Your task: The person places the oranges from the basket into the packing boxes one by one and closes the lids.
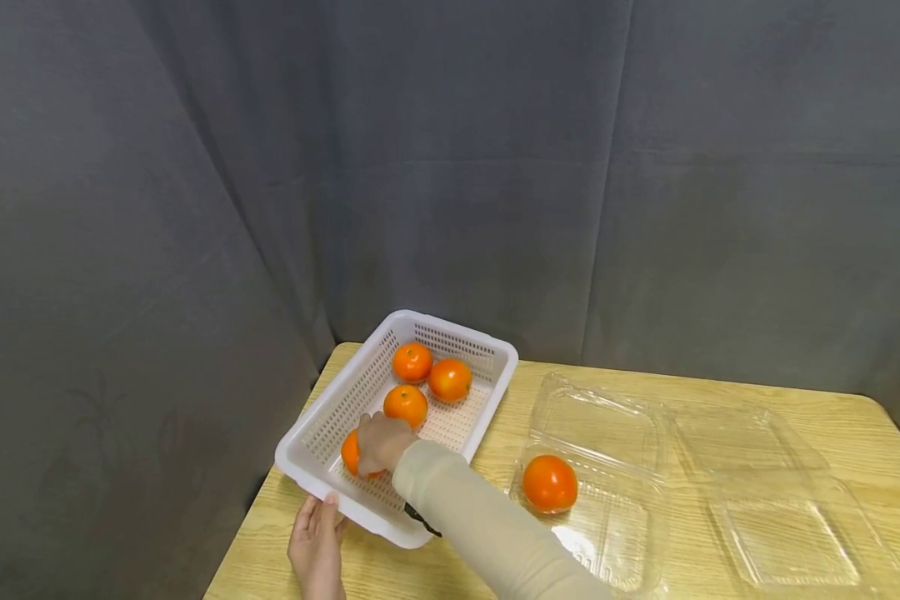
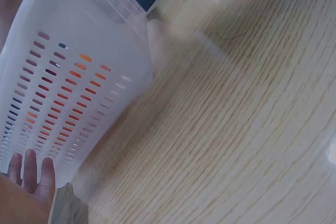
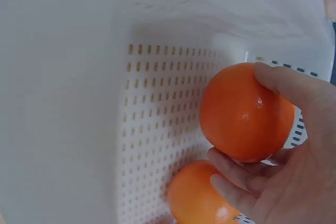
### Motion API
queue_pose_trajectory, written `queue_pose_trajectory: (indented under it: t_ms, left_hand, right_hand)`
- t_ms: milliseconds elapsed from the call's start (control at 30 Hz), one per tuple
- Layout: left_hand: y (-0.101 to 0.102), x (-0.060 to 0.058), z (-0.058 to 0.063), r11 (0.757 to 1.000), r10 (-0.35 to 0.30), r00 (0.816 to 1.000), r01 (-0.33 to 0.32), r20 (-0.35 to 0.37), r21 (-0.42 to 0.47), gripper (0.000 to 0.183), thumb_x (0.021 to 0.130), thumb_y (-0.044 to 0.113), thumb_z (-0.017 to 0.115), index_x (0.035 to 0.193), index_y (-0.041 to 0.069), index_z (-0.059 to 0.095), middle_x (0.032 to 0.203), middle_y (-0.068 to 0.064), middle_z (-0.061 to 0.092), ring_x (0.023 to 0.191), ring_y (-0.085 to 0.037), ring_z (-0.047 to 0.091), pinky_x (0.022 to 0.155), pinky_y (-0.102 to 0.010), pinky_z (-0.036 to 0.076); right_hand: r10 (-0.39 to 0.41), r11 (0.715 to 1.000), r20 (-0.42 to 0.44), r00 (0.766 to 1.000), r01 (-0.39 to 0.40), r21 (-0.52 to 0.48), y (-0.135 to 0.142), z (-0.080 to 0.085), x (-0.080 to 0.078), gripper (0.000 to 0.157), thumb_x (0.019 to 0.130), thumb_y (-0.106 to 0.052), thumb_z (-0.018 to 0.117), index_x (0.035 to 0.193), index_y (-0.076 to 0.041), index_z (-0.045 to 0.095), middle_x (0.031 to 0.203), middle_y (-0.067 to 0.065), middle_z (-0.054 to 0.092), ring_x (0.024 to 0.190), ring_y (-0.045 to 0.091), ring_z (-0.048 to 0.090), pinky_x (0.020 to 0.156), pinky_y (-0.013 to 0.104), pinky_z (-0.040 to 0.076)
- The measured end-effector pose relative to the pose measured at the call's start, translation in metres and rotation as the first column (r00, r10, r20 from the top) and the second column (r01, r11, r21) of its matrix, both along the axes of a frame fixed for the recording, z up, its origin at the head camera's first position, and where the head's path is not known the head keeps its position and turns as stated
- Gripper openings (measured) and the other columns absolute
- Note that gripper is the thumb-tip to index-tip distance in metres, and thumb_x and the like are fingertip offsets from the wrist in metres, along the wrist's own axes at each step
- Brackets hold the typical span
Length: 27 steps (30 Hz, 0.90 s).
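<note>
In the head view, a white perforated plastic basket [image 1: 450, 425] sits at the table's left side. My left hand [image 1: 318, 542] holds its near left rim, thumb on the rim; in the left wrist view, its fingers [image 2: 31, 171] lie against the slotted outer wall. Inside the basket, my right hand [image 1: 381, 440] grips an orange [image 3: 236, 114], thumb on one side and fingers curled under the other. Just beyond that hand lies another orange [image 1: 405, 405], with two more oranges [image 1: 412, 362] behind it. Part of the gripped orange is hidden by the hand.
Right of the basket stands an opened clear plastic clamshell box [image 1: 615, 533] with one orange [image 1: 550, 483] in it. Farther right is a second clear clamshell [image 1: 787, 533], its lid folded back. A grey curtain [image 1: 457, 167] hangs behind the wooden table [image 1: 390, 571].
</note>
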<state>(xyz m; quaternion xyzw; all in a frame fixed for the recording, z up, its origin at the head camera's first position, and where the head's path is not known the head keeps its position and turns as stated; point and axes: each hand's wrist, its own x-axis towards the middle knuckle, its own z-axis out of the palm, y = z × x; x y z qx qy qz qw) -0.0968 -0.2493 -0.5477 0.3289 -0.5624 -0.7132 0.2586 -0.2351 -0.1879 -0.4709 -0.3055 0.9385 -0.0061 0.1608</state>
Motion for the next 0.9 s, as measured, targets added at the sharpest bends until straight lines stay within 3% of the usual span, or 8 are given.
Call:
queue_pose_trajectory:
  t_ms: [167, 300, 433, 533, 667, 900]
  left_hand:
    - [0.002, 0.001, 0.003, 1.000, 0.002, 1.000, -0.002, 0.001, 0.013, 0.048, 0.097, 0.018, 0.066, 0.133, -0.010, 0.051, 0.113, -0.002, 0.067, 0.091, 0.001, 0.063, 0.076, -0.020, 0.054]
    - [0.001, 0.001, 0.003, 1.000, -0.013, 1.000, 0.013, 0.023, 0.014, 0.049, 0.097, 0.021, 0.065, 0.134, -0.009, 0.050, 0.117, -0.006, 0.066, 0.091, 0.001, 0.063, 0.078, -0.020, 0.054]
    - [0.000, 0.001, 0.001, 1.000, -0.012, 1.000, 0.012, 0.027, 0.005, 0.051, 0.098, 0.021, 0.064, 0.136, -0.010, 0.048, 0.112, -0.002, 0.067, 0.090, 0.001, 0.063, 0.077, -0.019, 0.054]
    - [0.000, 0.001, -0.001, 1.000, -0.002, 1.000, 0.002, 0.018, -0.002, 0.051, 0.098, 0.019, 0.064, 0.136, -0.012, 0.047, 0.105, 0.005, 0.066, 0.089, 0.002, 0.062, 0.075, -0.018, 0.055]
    - [0.001, 0.000, -0.002, 1.000, -0.009, 1.000, 0.009, 0.024, -0.009, 0.052, 0.098, 0.020, 0.064, 0.136, -0.011, 0.047, 0.108, 0.004, 0.066, 0.090, 0.002, 0.062, 0.076, -0.019, 0.055]
    - [0.002, -0.001, 0.000, 1.000, 0.002, 0.999, -0.001, 0.041, -0.015, 0.053, 0.098, 0.023, 0.065, 0.136, -0.009, 0.049, 0.107, 0.007, 0.066, 0.090, 0.003, 0.062, 0.076, -0.018, 0.054]
  right_hand:
    - [0.016, 1.000, -0.017, 1.000, -0.016, -0.009, 0.003, 0.008, -0.002, 0.065, 0.077, -0.041, 0.077, 0.129, -0.010, 0.052, 0.101, 0.003, 0.055, 0.084, 0.013, 0.051, 0.068, 0.025, 0.051]
    - [0.038, 0.999, -0.020, 0.999, -0.038, -0.012, 0.009, 0.018, -0.001, 0.075, 0.077, -0.046, 0.078, 0.136, -0.011, 0.049, 0.108, 0.005, 0.053, 0.091, 0.015, 0.053, 0.073, 0.028, 0.053]
    - [0.080, 0.996, -0.036, 0.996, -0.081, -0.022, 0.019, 0.026, 0.001, 0.081, 0.077, -0.046, 0.078, 0.142, -0.011, 0.045, 0.114, 0.007, 0.052, 0.094, 0.017, 0.055, 0.073, 0.029, 0.053]
    - [0.105, 0.991, -0.019, 0.994, -0.106, -0.077, 0.028, 0.030, 0.002, 0.083, 0.077, -0.043, 0.078, 0.144, -0.009, 0.043, 0.116, 0.009, 0.050, 0.093, 0.017, 0.055, 0.073, 0.028, 0.053]
    - [0.134, 0.981, -0.005, 0.991, -0.133, -0.144, 0.043, 0.037, 0.005, 0.087, 0.078, -0.044, 0.078, 0.147, -0.006, 0.039, 0.124, 0.010, 0.049, 0.099, 0.017, 0.055, 0.078, 0.030, 0.054]
    - [0.186, 0.948, -0.081, 0.979, -0.201, -0.245, 0.067, 0.046, 0.013, 0.085, 0.080, -0.046, 0.077, 0.145, -0.006, 0.040, 0.123, 0.011, 0.048, 0.097, 0.017, 0.057, 0.075, 0.029, 0.054]
